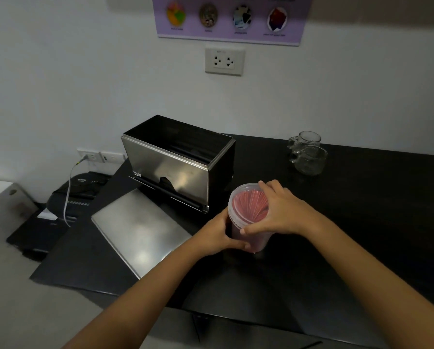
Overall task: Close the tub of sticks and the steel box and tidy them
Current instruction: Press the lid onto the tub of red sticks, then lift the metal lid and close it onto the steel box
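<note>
The clear tub [248,222] of pink sticks [250,202] stood upright on the black bench [362,210], its lid [238,195] on top. Just behind it the steel box [175,165] stood open, its flat steel lid [140,227] lying beside it.

One head-worn view looks forward and down, close over the black counter [362,197], facing the wall [59,71]

one tub [248,215], one steel box [175,167] – two glass mugs [308,153]
</note>
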Available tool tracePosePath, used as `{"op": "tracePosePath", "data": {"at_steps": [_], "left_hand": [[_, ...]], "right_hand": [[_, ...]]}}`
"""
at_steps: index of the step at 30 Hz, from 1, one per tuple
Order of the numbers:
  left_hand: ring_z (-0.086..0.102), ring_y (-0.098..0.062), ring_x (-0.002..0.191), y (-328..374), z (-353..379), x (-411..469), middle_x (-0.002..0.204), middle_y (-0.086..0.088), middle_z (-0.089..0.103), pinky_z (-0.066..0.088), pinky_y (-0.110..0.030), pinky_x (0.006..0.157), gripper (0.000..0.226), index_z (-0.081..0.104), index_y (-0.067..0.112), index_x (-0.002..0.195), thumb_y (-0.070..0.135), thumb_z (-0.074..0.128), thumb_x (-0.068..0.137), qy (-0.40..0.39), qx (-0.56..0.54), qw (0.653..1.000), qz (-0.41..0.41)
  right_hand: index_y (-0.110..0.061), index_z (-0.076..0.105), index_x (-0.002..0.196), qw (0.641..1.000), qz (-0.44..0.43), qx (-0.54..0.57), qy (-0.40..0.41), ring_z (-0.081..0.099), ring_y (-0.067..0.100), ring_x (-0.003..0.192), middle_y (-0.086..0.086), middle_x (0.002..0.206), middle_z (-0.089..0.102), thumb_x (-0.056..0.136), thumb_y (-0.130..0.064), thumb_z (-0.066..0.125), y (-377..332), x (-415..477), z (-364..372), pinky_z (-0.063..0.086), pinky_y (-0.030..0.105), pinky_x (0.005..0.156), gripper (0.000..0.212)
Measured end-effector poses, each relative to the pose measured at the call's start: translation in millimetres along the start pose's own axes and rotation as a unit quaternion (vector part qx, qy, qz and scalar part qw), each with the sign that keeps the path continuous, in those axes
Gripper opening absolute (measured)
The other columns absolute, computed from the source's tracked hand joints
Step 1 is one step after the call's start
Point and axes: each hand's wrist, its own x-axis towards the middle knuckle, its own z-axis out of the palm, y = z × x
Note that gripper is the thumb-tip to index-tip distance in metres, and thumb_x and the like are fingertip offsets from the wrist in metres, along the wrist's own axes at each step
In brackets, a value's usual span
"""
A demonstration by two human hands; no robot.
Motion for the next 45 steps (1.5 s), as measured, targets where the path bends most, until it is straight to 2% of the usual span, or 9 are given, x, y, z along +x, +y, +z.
{"op": "tracePosePath", "data": {"at_steps": [6,10,17,21,26,31,35,39,45], "left_hand": [[0.05,-0.013,0.113,3,-12,-18,0.129,-0.002,0.049,0.043,-0.03,0.098,0.089,0.025,0.021,0.14,0.027,0.077,0.068,0.024,-0.004,0.997,-0.067],[0.051,-0.012,0.104,-8,-36,-32,0.125,-0.005,0.053,0.043,-0.023,0.09,0.069,0.036,0.019,0.135,0.023,0.07,0.076,0.04,0.026,0.997,-0.056],[0.058,-0.012,0.096,-37,-95,-39,0.11,-0.003,0.061,0.045,-0.02,0.086,0.037,0.055,0.027,0.112,0.015,0.067,0.079,0.009,0.013,1.0,0.008],[0.06,-0.01,0.097,-58,-139,-47,0.111,-0.003,0.064,0.046,-0.031,0.092,0.029,0.057,0.031,0.103,0.015,0.065,0.081,-0.011,0.028,0.999,0.03],[0.06,-0.012,0.096,-83,-185,-53,0.106,-0.004,0.065,0.046,-0.029,0.091,0.026,0.061,0.024,0.106,0.015,0.063,0.082,-0.015,0.056,0.997,0.046],[0.056,0.001,0.083,-110,-221,-60,0.098,0.005,0.06,0.039,0.0,0.074,0.025,0.064,0.022,0.105,0.014,0.062,0.082,0.051,0.089,0.992,0.076],[0.055,-0.005,0.081,-134,-246,-66,0.096,-0.004,0.059,0.041,-0.007,0.076,0.03,0.06,0.015,0.114,0.012,0.059,0.084,0.136,0.09,0.983,0.078],[0.055,-0.012,0.093,-156,-257,-70,0.103,-0.003,0.055,0.042,-0.019,0.084,0.038,0.054,0.013,0.122,0.018,0.06,0.084,0.114,0.118,0.986,0.031],[0.046,-0.019,0.112,-165,-253,-68,0.124,-0.011,0.046,0.039,-0.034,0.1,0.057,0.041,0.015,0.133,0.033,0.061,0.082,0.088,0.129,0.987,-0.027]], "right_hand": [[-0.025,-0.003,0.143,0.996,0.031,0.063,-0.062,0.014,0.027,0.136,-0.003,0.147,0.004,0.026,-0.082,0.061,7,-1,-8,0.029,0.047,0.107,0.145],[-0.027,0.001,0.143,0.993,0.053,0.081,-0.069,0.013,0.026,0.136,-0.002,0.147,0.007,0.03,-0.079,0.061,4,1,-9,0.028,0.048,0.107,0.138],[-0.03,0.032,0.135,0.977,0.045,0.146,0.15,0.018,0.004,0.123,-0.005,0.139,0.028,0.057,-0.07,0.05,-29,-6,-14,0.026,0.033,0.096,0.09],[-0.033,0.043,0.128,0.958,0.024,0.152,0.24,0.016,-0.005,0.118,-0.015,0.126,0.034,0.076,-0.047,0.058,-76,-4,-2,0.019,0.026,0.098,0.056],[-0.027,0.051,0.121,0.94,0.022,0.129,0.316,0.023,-0.012,0.107,-0.016,0.115,0.039,0.081,-0.033,0.06,-135,6,15,0.017,-0.008,0.08,0.042],[-0.022,0.053,0.12,0.942,0.047,0.158,0.294,0.037,0.004,0.11,-0.008,0.112,0.047,0.081,-0.031,0.06,-172,14,43,0.026,0.014,0.091,0.04],[-0.015,0.056,0.118,0.939,0.103,0.191,0.268,0.045,0.014,0.106,0.001,0.11,0.053,0.083,-0.022,0.061,-185,18,84,0.029,0.019,0.088,0.037],[-0.007,0.053,0.121,0.924,0.167,0.241,0.244,0.05,0.022,0.109,0.004,0.108,0.048,0.082,-0.015,0.062,-189,16,130,0.03,0.016,0.083,0.04],[-0.007,0.03,0.137,0.876,0.274,0.296,0.264,0.026,0.026,0.131,0.012,0.14,0.027,0.084,-0.027,0.059,-195,18,172,0.023,0.03,0.105,0.064]]}}
